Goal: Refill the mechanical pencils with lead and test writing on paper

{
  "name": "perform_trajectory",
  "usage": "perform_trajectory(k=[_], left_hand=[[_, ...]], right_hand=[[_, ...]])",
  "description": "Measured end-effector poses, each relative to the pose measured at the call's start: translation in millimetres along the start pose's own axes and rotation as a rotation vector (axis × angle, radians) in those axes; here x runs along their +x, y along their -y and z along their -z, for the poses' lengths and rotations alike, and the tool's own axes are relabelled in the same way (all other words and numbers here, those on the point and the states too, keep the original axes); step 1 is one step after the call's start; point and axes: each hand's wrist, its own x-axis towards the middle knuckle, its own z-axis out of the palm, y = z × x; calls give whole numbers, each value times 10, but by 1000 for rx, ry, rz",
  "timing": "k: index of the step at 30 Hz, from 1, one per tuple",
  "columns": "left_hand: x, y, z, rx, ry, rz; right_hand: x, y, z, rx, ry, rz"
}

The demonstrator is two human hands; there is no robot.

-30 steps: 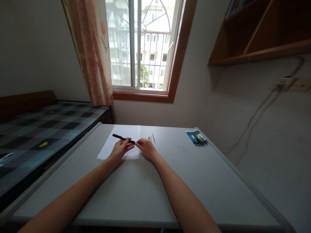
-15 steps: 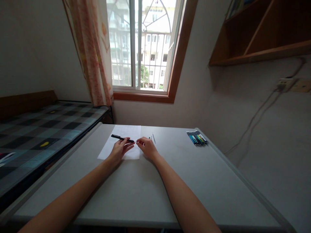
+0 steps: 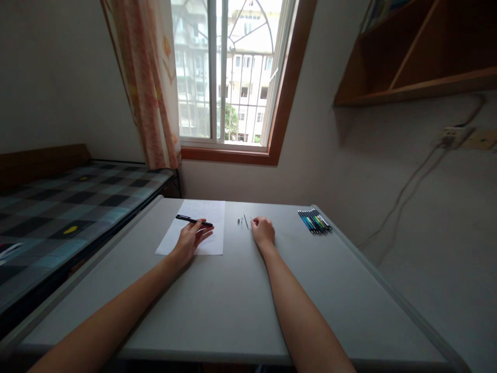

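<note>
What the curled right hand (image 3: pixel 263 230) pinches, just right of the slim refill (image 3: pixel 246 221) at the frame's centre, is too small to tell. Bare tabletop (image 3: pixel 334 300) stretches toward the lower right; left of centre, the left hand's (image 3: pixel 190 237) fingers clamp a black pen (image 3: pixel 194 220) above the paper (image 3: pixel 209 210).

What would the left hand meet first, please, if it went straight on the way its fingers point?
The left hand would probably meet the small piece beside the paper, though its height is unclear.
</note>
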Motion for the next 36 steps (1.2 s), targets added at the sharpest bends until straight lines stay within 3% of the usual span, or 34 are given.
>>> perform_trajectory(k=[7, 36], left_hand=[[2, 24, 0, 13, 10, -4], [-15, 10, -5, 62, -5, 17]], right_hand=[[-12, -35, -48, -78, 20, -18], [8, -2, -64, -49, 137, -79]])
